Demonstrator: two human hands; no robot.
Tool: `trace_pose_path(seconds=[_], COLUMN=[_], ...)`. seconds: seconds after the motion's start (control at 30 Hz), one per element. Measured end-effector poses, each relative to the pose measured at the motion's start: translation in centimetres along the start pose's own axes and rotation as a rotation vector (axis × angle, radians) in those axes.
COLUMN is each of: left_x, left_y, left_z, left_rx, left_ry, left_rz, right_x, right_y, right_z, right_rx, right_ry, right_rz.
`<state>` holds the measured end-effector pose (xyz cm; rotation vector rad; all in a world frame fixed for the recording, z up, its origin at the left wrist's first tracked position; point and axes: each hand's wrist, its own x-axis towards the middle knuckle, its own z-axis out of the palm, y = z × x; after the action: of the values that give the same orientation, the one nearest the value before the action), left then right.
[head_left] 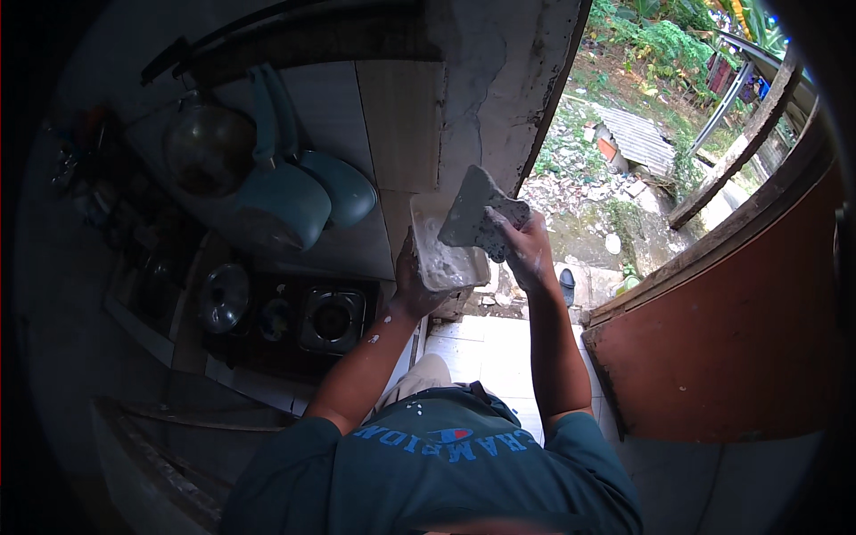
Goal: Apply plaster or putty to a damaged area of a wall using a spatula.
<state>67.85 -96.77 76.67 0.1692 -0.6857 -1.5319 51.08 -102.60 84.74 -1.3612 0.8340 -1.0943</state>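
Observation:
My left hand (pixel 415 281) grips the side of a pale rectangular plastic tub (pixel 441 267) smeared inside with whitish paste. In my right hand (pixel 526 250) is a flat grey, roughly triangular scraper or piece of board (pixel 473 203) with dark speckles along its lower side, held tilted over the tub with my thumb across its face. White smudges mark both hands and my left forearm.
Light-blue pans (pixel 281 201) and a metal pot (pixel 205 143) hang left, above a gas stove (pixel 325 318). An open doorway with cracked wall edge (pixel 499 89) shows rubble outside and a black shoe (pixel 567 285) near the threshold. A reddish-brown door (pixel 713 348) stands right.

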Motion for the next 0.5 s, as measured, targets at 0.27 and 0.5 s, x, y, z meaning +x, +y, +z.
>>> trace_pose_path(seconds=[0.27, 0.5], left_x=[1.0, 1.3], left_y=[0.7, 1.4], left_z=[0.3, 1.8], left_rx=[-0.387, -0.163], left_ry=[0.067, 0.024], left_rz=[-0.167, -0.072], right_x=[1.0, 3.0], right_y=[0.3, -3.5], right_z=[-1.9, -0.9], right_rx=[0.741, 0.616], right_ry=[0.019, 0.138], right_rz=[0.007, -0.16])
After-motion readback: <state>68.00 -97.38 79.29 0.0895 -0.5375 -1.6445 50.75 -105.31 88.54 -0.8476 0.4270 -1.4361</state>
